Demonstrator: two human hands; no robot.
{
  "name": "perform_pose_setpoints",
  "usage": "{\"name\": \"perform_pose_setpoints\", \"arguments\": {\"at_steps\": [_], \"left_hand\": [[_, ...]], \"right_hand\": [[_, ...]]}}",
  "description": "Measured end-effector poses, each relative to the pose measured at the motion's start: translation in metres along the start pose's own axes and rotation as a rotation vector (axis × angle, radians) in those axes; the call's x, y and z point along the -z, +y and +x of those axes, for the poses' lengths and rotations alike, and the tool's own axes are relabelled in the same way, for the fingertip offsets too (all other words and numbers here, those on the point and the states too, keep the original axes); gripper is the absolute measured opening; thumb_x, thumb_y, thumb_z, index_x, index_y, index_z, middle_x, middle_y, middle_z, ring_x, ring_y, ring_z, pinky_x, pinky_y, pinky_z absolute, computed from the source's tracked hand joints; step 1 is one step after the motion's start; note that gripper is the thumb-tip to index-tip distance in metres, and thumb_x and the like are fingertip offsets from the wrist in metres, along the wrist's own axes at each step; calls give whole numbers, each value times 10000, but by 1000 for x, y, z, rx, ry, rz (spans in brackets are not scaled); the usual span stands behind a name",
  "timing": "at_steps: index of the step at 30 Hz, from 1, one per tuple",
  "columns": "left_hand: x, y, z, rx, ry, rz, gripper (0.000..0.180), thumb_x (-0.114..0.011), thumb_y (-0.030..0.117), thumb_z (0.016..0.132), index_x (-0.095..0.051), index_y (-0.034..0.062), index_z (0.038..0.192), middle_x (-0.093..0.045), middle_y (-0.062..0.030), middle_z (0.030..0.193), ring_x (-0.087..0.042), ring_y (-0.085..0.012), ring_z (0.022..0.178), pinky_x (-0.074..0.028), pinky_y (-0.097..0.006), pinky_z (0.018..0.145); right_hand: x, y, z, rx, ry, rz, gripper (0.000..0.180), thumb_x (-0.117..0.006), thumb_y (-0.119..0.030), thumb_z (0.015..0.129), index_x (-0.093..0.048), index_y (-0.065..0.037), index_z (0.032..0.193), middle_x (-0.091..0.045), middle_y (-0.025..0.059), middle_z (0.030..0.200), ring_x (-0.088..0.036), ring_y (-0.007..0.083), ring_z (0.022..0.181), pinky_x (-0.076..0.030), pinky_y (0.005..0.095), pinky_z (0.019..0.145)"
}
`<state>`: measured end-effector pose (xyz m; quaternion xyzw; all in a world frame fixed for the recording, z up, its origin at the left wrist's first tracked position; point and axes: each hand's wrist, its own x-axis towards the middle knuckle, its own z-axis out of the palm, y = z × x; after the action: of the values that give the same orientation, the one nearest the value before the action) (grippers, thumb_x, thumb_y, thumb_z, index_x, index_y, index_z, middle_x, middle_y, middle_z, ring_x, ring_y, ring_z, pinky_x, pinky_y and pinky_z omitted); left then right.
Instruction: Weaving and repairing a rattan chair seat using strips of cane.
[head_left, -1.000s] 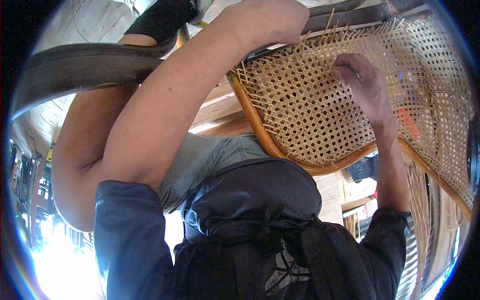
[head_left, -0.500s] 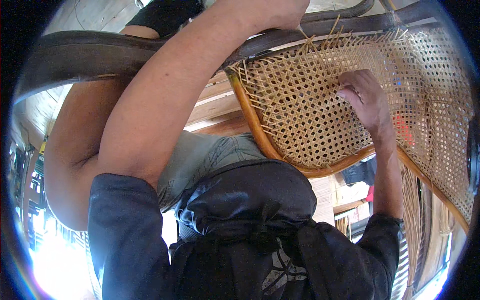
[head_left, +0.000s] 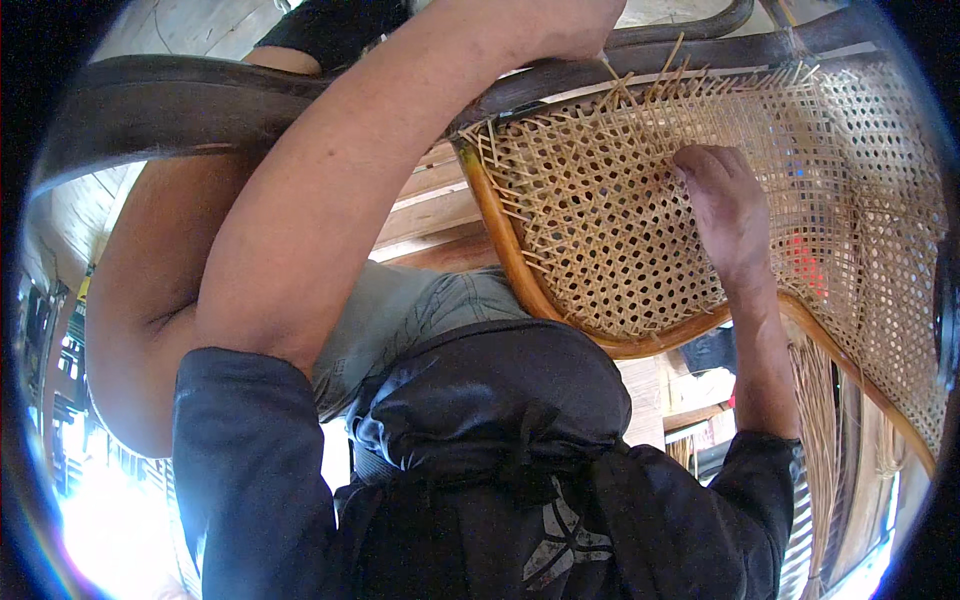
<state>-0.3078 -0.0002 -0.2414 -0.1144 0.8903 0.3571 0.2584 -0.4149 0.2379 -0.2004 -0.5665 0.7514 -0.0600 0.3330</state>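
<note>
A woven cane panel (head_left: 610,220) with an open mesh fills the upper right, set in a curved orange-brown wooden rim (head_left: 510,260). My right hand (head_left: 728,210) lies on the mesh near its middle, with the fingers curled down and pinched into the weave. My left arm crosses the picture from lower left to the top. My left hand (head_left: 560,22) is partly cut off by the top edge; its fingers are closed by a thin cane strand (head_left: 606,66) that sticks up at the panel's far edge, where several loose strand ends poke out.
A dark bent wooden chair frame (head_left: 150,100) arcs across the top left, above my bare knee (head_left: 140,330). Wooden floor planks (head_left: 430,200) show beneath. Loose cane strands (head_left: 822,430) hang at the lower right. My dark jacket (head_left: 480,480) fills the bottom.
My right hand has slid a little lower on the cane mesh. My left hand stays at the panel's far edge. The view has shifted slightly.
</note>
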Motion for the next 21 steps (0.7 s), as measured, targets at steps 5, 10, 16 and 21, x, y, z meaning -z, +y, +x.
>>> {"name": "perform_pose_setpoints", "arguments": {"at_steps": [5,10,16,21], "left_hand": [[10,2,-4,-4,6,4,277,-622,220,747,-675,-30,853,-655,-215,871,-639,-346,856,-492,-420,746],[3,-3,-2,2,-18,30,287,-633,229,735,-675,-34,842,-653,-217,850,-639,-349,843,-492,-421,738],[-4,-4,-3,-75,28,-21,290,-631,232,733,-672,-41,823,-651,-219,818,-641,-353,837,-496,-418,738],[-14,-3,-1,-4,39,14,295,-618,239,742,-673,-37,829,-653,-215,815,-641,-355,838,-497,-419,744]], "right_hand": [[-4,-7,-5,-17,26,-244,126,-588,-111,785,-609,-98,909,-595,78,956,-544,279,901,-463,380,763],[2,-10,-2,-32,-23,-292,132,-580,-96,760,-597,-86,890,-572,91,1006,-502,305,991,-418,408,869],[5,-11,-2,90,-108,-232,140,-605,-117,767,-600,-56,893,-566,126,1107,-478,336,1079,-402,394,936],[9,6,-3,-61,-124,130,142,-602,-72,782,-586,-22,915,-561,121,1121,-500,283,1079,-408,350,919]]}}
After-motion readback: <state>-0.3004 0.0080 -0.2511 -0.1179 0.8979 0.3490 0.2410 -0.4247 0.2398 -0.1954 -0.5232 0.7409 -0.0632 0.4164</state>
